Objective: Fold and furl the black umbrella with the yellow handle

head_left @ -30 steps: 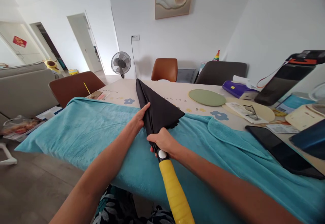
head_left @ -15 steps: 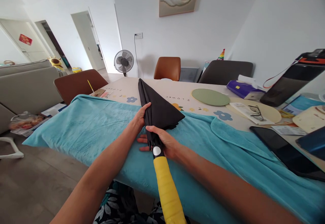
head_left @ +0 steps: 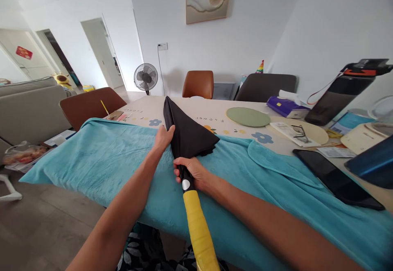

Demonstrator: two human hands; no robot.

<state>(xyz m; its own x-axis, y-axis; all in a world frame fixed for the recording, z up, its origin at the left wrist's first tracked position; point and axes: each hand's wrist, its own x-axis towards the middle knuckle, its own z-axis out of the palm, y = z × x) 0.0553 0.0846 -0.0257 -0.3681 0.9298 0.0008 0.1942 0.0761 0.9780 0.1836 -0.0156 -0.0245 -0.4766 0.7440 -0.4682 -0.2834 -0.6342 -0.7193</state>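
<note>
A black umbrella (head_left: 192, 134), folded down with its fabric fanned out to the right, points away from me over the table. Its yellow wrapped handle (head_left: 199, 226) comes back toward my body, and a white round button sits at the handle's top. My left hand (head_left: 164, 137) grips the left side of the fabric, thumb on top; its other fingers are mostly hidden. Lower down, my right hand (head_left: 190, 170) is wrapped round the gathered cloth just above the button. Beneath both hands lies a turquoise blanket (head_left: 123, 152) draped over the table's near edge.
On the right are a black tablet (head_left: 334, 177), a blue cup (head_left: 373, 162), a dark bottle (head_left: 340, 93), glasses (head_left: 299, 132) on papers and a purple tissue box (head_left: 287, 106). A green oval mat (head_left: 248, 116) lies farther back. Chairs and a fan (head_left: 145, 77) stand beyond.
The fingers of my right hand, stretched out before, have closed round the umbrella's lower cloth. My left hand still holds the fabric's left side. The view has shifted slightly.
</note>
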